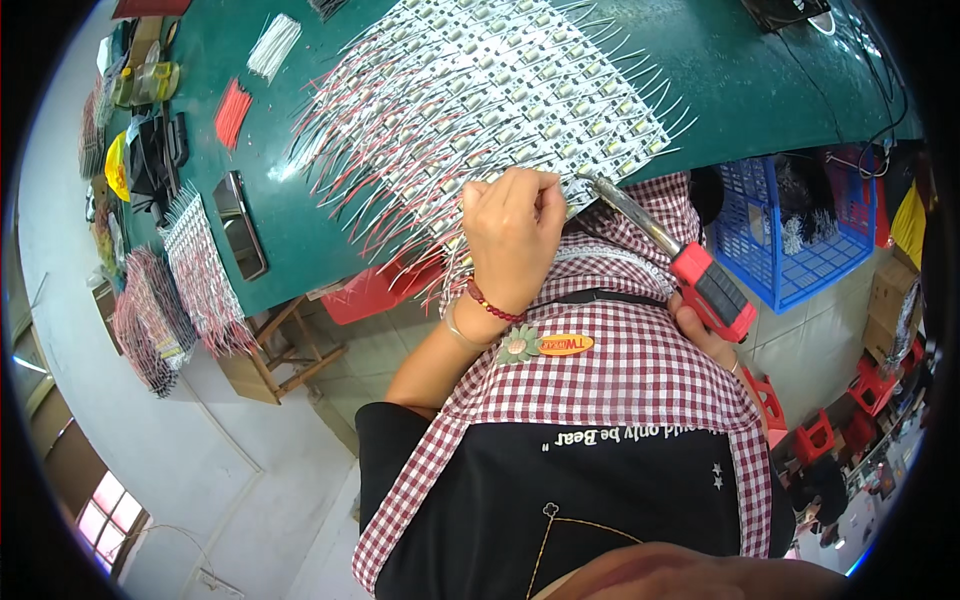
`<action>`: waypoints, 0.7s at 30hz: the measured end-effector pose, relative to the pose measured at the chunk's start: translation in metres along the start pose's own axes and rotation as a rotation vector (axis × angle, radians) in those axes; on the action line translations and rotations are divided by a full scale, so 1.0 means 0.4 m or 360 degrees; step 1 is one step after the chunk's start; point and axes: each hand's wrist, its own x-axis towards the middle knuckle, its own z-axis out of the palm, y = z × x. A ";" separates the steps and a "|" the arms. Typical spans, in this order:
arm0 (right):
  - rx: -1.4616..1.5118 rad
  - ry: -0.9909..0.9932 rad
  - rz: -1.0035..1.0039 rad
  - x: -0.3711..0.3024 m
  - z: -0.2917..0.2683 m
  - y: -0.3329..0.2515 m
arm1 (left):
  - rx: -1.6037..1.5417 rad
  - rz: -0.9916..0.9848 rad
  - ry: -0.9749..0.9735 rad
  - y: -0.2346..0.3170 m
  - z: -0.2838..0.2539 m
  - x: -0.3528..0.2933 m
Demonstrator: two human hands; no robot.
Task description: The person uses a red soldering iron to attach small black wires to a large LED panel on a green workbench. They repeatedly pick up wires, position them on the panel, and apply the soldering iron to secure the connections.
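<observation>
A large panel of small white circuit boards (530, 75), bristling with red and white wires, lies at the near edge of the green table (285, 215). My left hand (515, 235) is closed over the panel's near corner, its fingertips pinched together; what they hold is hidden. In my right hand (697, 335) is a soldering iron (712, 290) with a red and black handle, most of the fingers hidden behind it. The iron's metal shaft points up and left, with its tip at the panel's edge close to my left fingers.
Bundles of red wires (232, 113) and white wires (273, 47) lie left of the panel, with a phone (240, 225) nearer. Another wired panel (205, 270) overhangs the table's left end. A blue plastic basket (775, 240) stands at the right, a red stool (385, 290) below the table.
</observation>
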 end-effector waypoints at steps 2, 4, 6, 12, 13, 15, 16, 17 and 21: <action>-0.0038 -0.0020 -0.0060 0.003 -0.002 0.005 | 0.0023 -0.0033 -0.0002 0.005 -0.001 0.004; -0.0041 -0.0055 -0.0014 0.004 -0.004 0.003 | 0.0027 -0.0043 0.0008 0.006 -0.001 0.005; -0.0002 -0.0086 0.0129 0.004 -0.005 -0.008 | 0.0025 -0.0058 0.0011 0.005 0.000 0.006; -0.0025 -0.0121 0.0188 0.008 -0.007 -0.012 | 0.0035 -0.0058 0.0028 0.005 0.008 0.004; -0.0036 -0.0122 0.0173 0.011 -0.006 -0.016 | 0.0036 -0.0055 0.0034 0.002 0.009 0.003; -0.0018 -0.0101 0.0165 0.013 -0.003 -0.020 | 0.0034 -0.0052 0.0041 0.002 0.009 0.004; -0.0009 -0.0098 0.0182 0.011 -0.003 -0.018 | 0.0032 -0.0048 0.0041 0.003 0.009 0.005; 0.0000 -0.0094 0.0199 0.007 -0.004 -0.014 | 0.0030 -0.0043 0.0041 0.005 0.009 0.006; -0.0084 -0.0011 -0.0016 -0.007 -0.003 0.012 | 0.0038 -0.0033 0.0058 0.005 0.011 0.006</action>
